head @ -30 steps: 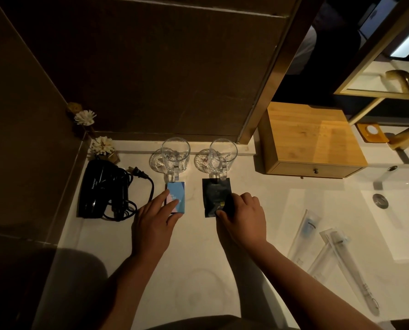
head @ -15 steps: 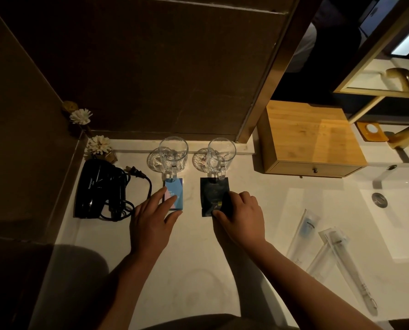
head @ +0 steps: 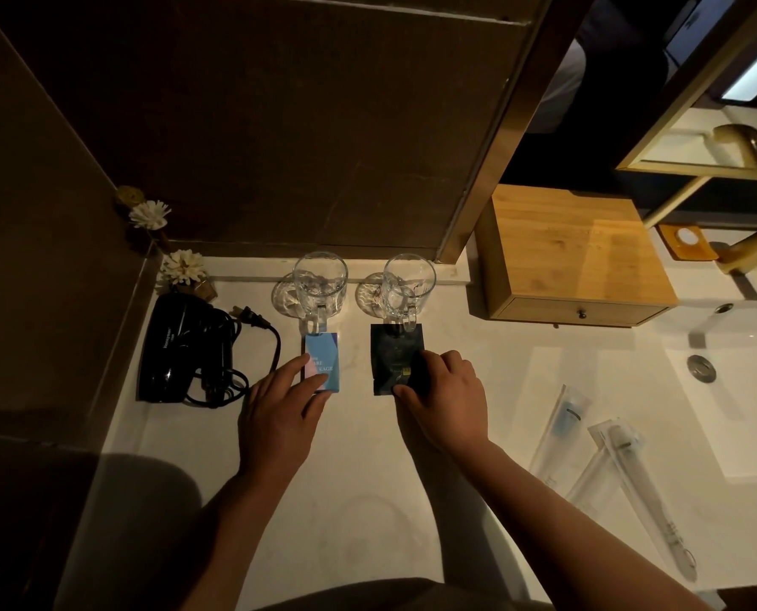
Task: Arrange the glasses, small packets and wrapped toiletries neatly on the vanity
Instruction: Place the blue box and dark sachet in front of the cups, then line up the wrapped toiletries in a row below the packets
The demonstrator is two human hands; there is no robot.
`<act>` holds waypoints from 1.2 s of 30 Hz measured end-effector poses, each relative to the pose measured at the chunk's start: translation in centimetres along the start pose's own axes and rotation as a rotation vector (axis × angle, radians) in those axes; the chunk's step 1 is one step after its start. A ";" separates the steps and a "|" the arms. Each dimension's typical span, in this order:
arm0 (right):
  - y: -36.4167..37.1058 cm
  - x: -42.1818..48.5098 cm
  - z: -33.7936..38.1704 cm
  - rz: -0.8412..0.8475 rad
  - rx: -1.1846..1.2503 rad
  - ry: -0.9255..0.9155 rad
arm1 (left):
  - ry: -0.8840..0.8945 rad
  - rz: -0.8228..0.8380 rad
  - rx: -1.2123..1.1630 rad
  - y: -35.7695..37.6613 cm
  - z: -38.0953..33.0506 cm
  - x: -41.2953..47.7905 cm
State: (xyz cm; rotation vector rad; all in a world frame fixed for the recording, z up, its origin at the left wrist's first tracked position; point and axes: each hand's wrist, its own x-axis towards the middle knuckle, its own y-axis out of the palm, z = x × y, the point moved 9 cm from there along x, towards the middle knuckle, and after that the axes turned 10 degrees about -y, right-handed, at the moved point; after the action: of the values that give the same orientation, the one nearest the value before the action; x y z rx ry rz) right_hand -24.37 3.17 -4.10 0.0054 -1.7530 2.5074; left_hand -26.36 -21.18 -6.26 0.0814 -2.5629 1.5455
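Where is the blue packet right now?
In the head view, the blue packet lies flat on the vanity, just in front of the left glass, under the left hand's fingertips, right of the hair dryer.

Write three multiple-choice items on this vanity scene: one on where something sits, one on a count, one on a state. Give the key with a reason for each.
1. Where does the blue packet lie?
A. in front of the left glass mug
B. inside the sink
C. on the wooden box

2. How many glass mugs stand by the wall?
A. one
B. two
C. four

3. What is the state of the hair dryer's plug?
A. in a socket
B. lying loose on the counter
C. held in a hand

Key:
1 A, it lies just before the left glass mug, under the left hand's fingertips.
2 B, the left one and the right glass mug.
3 B, the plug rests on the counter beside the hair dryer.
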 end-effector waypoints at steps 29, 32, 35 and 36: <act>-4.6 -4.3 -3.1 -0.088 0.312 0.087 | -0.150 -0.109 -0.203 -1.2 2.0 -0.4; -7.4 -7.9 -6.2 -0.151 0.310 0.154 | -0.265 -0.116 -0.266 -2.1 1.4 -2.4; -9.6 -12.4 -10.3 -0.216 0.286 0.258 | -0.211 0.007 -0.260 -1.8 -3.4 -5.3; -10.1 -13.8 -11.7 -0.226 0.277 0.289 | -0.168 0.083 -0.255 -1.0 -5.6 -6.1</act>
State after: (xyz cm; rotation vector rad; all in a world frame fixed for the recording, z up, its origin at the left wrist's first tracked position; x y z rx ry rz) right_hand -9.40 16.68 0.70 -0.1266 -1.2181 2.4187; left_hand -19.65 -16.84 -3.74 0.0805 -2.9065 1.2729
